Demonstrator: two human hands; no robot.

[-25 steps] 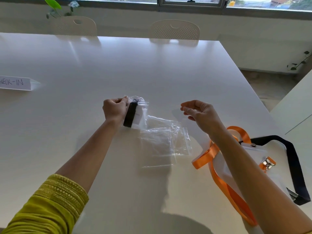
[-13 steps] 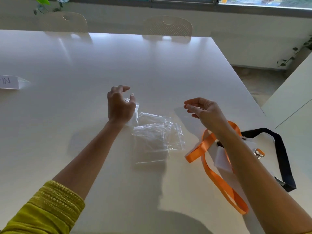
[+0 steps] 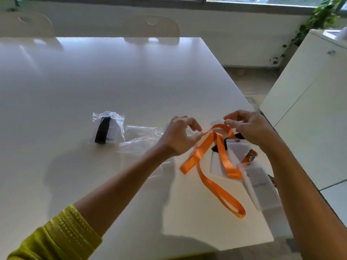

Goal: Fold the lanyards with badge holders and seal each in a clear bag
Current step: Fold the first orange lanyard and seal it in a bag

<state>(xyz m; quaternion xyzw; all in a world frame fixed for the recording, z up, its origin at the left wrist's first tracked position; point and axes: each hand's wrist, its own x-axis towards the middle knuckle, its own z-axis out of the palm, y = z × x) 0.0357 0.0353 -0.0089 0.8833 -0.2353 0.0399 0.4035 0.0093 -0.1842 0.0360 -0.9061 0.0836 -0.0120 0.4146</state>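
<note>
- Orange lanyard (image 3: 216, 152) is lifted at its top bend between the two hands, and its long loop falls toward the person and ends on the desk (image 3: 93, 81).
- Left hand (image 3: 178, 136) pinches the strap with thumb and forefinger; this grip is closed on the orange strap, just left of the bend.
- Right hand (image 3: 247, 128) has curled fingers at the top of the same bend; it seems to hold the strap, but the exact contact is blurred.
- Badge holders (image 3: 234, 156), pale and see-through, lie below the right hand, partly under the strap; a metal clip (image 3: 250, 156) is beside them.
- Empty clear bags (image 3: 142, 139) lie just left of the left hand.
- Sealed bag (image 3: 109, 128) with a folded black lanyard lies further left, well apart from both hands.
</note>
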